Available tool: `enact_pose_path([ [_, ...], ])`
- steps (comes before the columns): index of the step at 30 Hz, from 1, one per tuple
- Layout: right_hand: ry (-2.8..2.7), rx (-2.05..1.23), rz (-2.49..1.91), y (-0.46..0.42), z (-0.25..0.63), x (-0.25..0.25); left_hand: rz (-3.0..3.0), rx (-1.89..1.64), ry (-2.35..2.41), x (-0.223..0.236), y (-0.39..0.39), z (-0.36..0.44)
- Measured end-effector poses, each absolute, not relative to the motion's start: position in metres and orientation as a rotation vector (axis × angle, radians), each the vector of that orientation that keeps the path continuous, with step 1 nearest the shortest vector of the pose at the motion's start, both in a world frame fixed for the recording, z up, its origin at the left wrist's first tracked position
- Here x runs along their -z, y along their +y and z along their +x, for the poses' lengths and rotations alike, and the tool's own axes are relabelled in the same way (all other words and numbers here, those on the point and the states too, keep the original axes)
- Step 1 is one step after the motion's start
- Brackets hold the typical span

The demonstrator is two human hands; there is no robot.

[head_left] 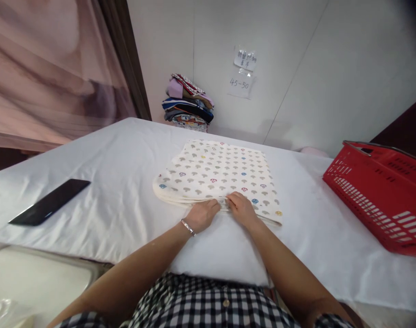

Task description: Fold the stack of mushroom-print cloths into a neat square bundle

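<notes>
A white cloth printed with small mushrooms lies folded in layers on the white-covered table in front of me. My left hand, with a silver bracelet at the wrist, grips the near edge of the cloth, fingers curled. Close beside it, my right hand pinches the same edge between thumb and fingers. The hands are a small gap apart, and the layers between them look slightly parted. Parts of the fingertips are hidden in the cloth.
A black flat phone-like slab lies at the left. On the right stands a red plastic basket. Folded clothes are stacked behind the table's far edge, near paper signs on the wall. A pink curtain hangs at the left.
</notes>
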State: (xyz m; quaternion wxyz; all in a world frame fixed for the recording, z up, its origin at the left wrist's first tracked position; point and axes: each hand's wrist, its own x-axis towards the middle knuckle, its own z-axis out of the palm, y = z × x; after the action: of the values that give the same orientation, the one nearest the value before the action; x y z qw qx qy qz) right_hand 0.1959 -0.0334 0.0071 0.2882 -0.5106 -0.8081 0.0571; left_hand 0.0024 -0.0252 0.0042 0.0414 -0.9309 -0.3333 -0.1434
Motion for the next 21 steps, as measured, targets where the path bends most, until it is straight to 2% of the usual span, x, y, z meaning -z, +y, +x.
enact_pose_path([
  [9,-2.230,-0.154,-1.322,-0.038,0.196,-0.007,-2.899,0.361,-1.047,-0.002,-0.028,0.000],
  [21,-2.377,-0.127,-1.259,-0.055,0.194,-0.012,-2.899,0.477,-1.067,-0.006,-0.029,-0.003],
])
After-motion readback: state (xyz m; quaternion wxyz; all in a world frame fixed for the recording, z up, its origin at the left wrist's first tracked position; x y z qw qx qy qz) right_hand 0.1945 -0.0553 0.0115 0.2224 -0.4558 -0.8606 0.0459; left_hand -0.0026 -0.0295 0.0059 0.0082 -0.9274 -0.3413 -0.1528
